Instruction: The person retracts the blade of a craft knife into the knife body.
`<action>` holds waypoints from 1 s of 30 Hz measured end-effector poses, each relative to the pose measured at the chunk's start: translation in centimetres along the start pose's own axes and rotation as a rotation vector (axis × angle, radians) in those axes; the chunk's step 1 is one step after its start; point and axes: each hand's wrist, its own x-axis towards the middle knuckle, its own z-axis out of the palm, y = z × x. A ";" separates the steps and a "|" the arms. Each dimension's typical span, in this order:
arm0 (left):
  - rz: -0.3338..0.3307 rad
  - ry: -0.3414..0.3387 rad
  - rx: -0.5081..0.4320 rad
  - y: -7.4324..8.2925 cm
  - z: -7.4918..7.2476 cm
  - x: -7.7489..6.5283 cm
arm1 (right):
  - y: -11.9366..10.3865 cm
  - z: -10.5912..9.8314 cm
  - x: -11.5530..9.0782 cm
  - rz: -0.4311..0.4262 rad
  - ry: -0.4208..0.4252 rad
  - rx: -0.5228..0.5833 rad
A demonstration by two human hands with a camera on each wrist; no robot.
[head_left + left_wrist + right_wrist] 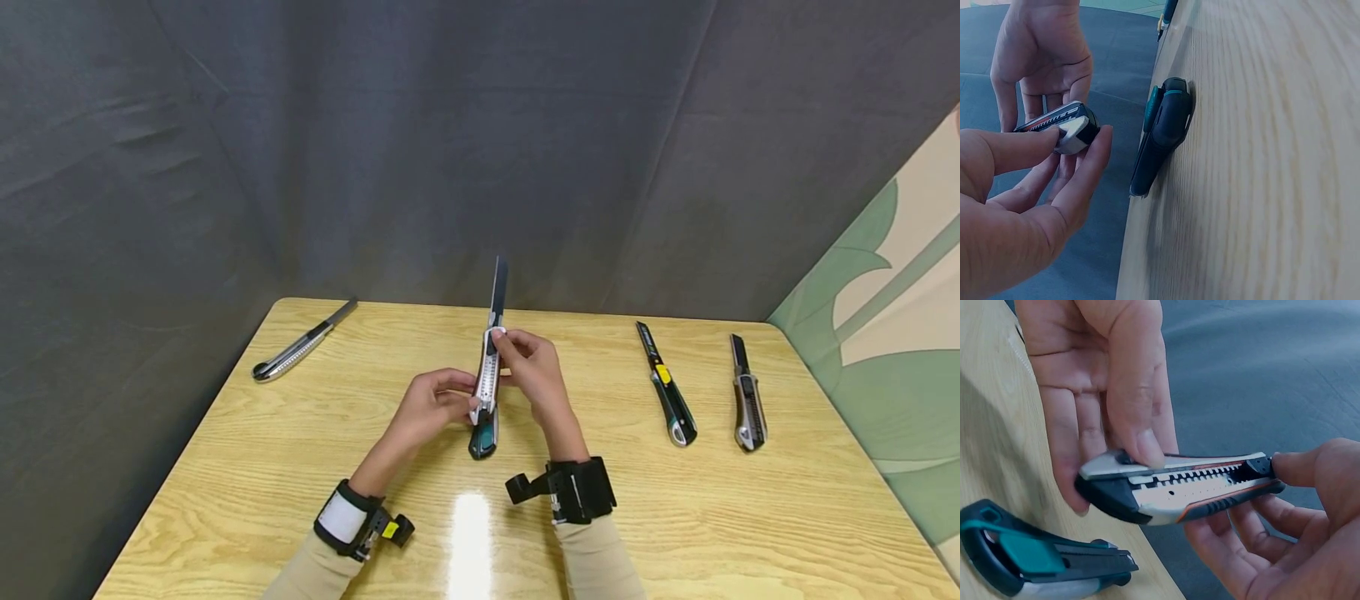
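Both hands hold a silver-and-black utility knife point(487, 379) with orange trim above the table, its long dark blade point(498, 287) extended and pointing away. My left hand point(427, 404) pinches the butt end between thumb and fingers, as the left wrist view shows at close range. Higher up, my right hand point(538, 375) has its thumb at the black slider point(1257, 467) and its fingers beneath the handle. The blade is out of sight in the right wrist view. A black-and-green utility knife point(1035, 553) lies on the table just below the held one.
The wooden table point(262, 500) backs onto a dark grey curtain point(480, 150). At the left back lies a silver knife point(300, 350) with its blade out. On the right lie a black knife with a yellow slider point(667, 383) and a grey-and-black knife point(748, 400).
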 end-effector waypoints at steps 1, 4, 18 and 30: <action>-0.004 -0.001 -0.007 0.0 0.0 0.0 | 0.0 0.1 0.0 0.003 0.006 0.002; -0.016 -0.003 -0.027 -0.1 0.1 0.0 | 0.0 0.2 -0.1 -0.001 0.019 0.013; -0.028 -0.018 -0.063 -0.2 -0.1 0.1 | -0.4 0.5 -0.2 -0.021 -0.012 0.013; -0.037 -0.065 -0.080 0.1 -0.6 0.2 | -0.5 0.4 -0.3 -0.027 -0.024 0.017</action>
